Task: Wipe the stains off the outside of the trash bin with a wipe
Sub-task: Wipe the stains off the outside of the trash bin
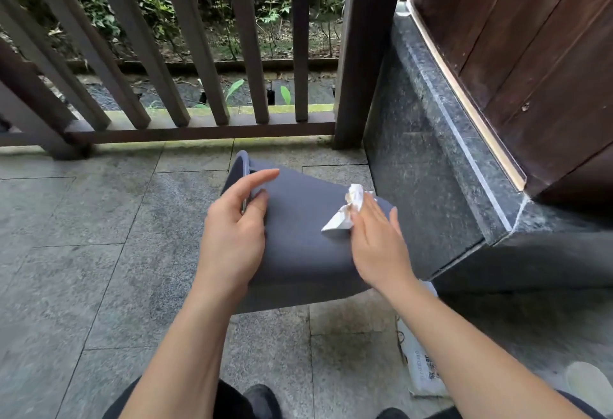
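Observation:
A dark grey trash bin lies tilted on its side on the stone floor, its open rim pointing away toward the railing. My left hand grips its left wall near the rim, thumb on the outside. My right hand presses a crumpled white wipe flat against the bin's upper right side; the wipe shows a brownish smear on its top fold.
A dark wooden railing stands just beyond the bin. A polished stone ledge and a wooden wall rise at the right. A white packet lies on the floor by my right forearm. Grey floor tiles spread to the left.

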A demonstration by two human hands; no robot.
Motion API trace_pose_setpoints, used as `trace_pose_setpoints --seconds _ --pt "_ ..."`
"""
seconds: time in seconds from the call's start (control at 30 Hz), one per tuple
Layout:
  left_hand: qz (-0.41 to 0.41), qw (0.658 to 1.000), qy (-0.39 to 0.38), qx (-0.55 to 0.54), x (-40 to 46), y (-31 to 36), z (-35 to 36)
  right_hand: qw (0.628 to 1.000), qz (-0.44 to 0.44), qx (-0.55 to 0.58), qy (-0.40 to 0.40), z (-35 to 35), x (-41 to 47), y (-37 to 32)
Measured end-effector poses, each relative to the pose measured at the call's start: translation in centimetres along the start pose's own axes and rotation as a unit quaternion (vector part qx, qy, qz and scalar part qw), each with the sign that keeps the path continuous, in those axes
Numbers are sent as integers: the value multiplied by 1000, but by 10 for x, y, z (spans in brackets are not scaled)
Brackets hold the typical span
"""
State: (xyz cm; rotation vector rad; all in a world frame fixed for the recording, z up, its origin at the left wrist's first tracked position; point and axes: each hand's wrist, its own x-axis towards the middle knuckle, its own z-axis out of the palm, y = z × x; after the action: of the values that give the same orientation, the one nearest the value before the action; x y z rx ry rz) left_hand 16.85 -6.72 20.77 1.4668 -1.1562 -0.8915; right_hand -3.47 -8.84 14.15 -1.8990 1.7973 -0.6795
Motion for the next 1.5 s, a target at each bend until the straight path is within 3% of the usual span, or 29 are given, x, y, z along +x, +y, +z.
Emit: trace_pose_setpoints --seconds 0.1,0.17,0.23,0.37,0.47,0.53,0.7,0.87,0.93,1.03,1.13,1.2,1.37,1.5 --pt "10 1000 -16 14 0 0 -7 988 153 8 -26 -7 11 22" --pt "17 1000 -16 21 1 0 -12 983 178 5 -33 -5 9 18" --pt "18 1000 -2 19 2 -1 -13 993 115 -20 -21 5 -2 -4" --pt "34 999 3 34 -1 -1 -11 989 -146 10 -1 29 -47 -69" --pt "42 999 7 13 -2 2 -15 978 -203 34 19 32 -52 -70" --pt "42 999 27 -3 -3 2 -17 985 -155 15 68 24 -39 -51" --pt "69 997 36 -13 -11 11 -16 981 108 57 150 11 -12 4" --pt "73 996 55 -9 -10 10 -11 949 214 154 171 28 -17 -19" --pt "78 996 47 8 -10 10 -6 961 167 153 159 36 -26 -41" --pt "84 996 30 31 -10 9 -5 982 -5 138 127 45 -47 -78" --pt "93 995 24 14 -8 7 -16 978 -153 110 87 40 -50 -91" --pt "107 994 14 21 -9 9 -19 973 -202 90 69 31 -44 -90" --pt "127 991 -38 28 -14 14 -7 971 -223 67 54 9 -17 -89" --pt "185 970 -106 116 -25 16 0 993 -81 84 12 -25 17 -59"
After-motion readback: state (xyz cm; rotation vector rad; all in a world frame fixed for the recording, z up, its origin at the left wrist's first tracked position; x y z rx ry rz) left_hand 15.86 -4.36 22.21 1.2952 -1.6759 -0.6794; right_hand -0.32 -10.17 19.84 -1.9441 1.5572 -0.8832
